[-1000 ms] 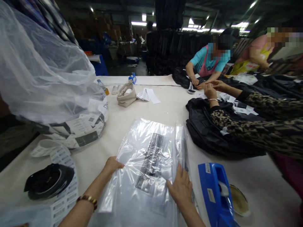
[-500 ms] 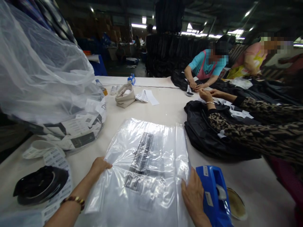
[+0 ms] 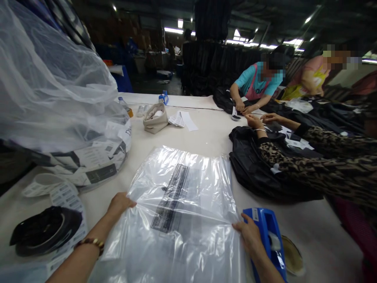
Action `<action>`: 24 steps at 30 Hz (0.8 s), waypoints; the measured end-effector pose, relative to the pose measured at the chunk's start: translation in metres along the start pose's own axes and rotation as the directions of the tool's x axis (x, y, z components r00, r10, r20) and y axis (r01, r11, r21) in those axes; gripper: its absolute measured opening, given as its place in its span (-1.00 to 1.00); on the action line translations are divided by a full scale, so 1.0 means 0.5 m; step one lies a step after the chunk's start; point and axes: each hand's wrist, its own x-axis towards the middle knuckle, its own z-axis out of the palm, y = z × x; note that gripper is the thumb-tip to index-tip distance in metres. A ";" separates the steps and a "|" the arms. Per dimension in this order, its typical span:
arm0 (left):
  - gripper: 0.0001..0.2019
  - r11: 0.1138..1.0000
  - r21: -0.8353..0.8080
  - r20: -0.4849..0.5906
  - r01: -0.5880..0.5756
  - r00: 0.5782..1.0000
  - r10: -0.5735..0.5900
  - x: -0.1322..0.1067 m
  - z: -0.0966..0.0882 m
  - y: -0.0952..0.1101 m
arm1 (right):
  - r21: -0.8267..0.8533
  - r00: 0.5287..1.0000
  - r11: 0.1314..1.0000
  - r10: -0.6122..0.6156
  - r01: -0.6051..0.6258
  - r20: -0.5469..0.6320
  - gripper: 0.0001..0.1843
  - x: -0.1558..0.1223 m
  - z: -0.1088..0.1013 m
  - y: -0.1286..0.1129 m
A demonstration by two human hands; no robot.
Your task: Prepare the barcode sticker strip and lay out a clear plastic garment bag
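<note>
A stack of clear plastic bags with a dark printed panel lies on the table before me. My left hand pinches its left edge between thumb and fingers. At the right edge, my right hand grips the plastic, and a taut crease runs across between both hands. Close beside my right hand stands a blue tape dispenser. Left of my left forearm, a black cap-like item rests on a strip of printed labels.
A large translucent sack of printed papers stands at left. Further back are a beige fabric pouch, white papers and a small blue dispenser. At right, a co-worker's patterned sleeve reaches over black bags. Another person works across the table.
My right hand has shifted up and outward along the bag's right edge. My left hand moved slightly left. The plastic is now pulled tight between them, and its printed panel shifted slightly left.
</note>
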 end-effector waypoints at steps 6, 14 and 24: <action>-0.66 0.938 0.346 -0.164 -0.023 0.983 0.085 -0.024 0.012 0.010 | -0.096 0.992 0.988 -0.122 0.124 0.028 -0.17 -0.014 0.035 0.016; -0.51 0.323 0.719 0.007 -0.616 0.472 0.882 -0.112 0.246 -0.026 | -0.342 0.995 0.935 -0.095 0.092 0.007 -0.14 -0.038 0.055 -0.013; -0.49 0.373 0.640 -0.071 -0.672 0.431 0.899 -0.167 0.353 0.021 | -0.121 0.999 0.993 -0.011 0.016 0.039 -0.03 -0.014 0.035 0.003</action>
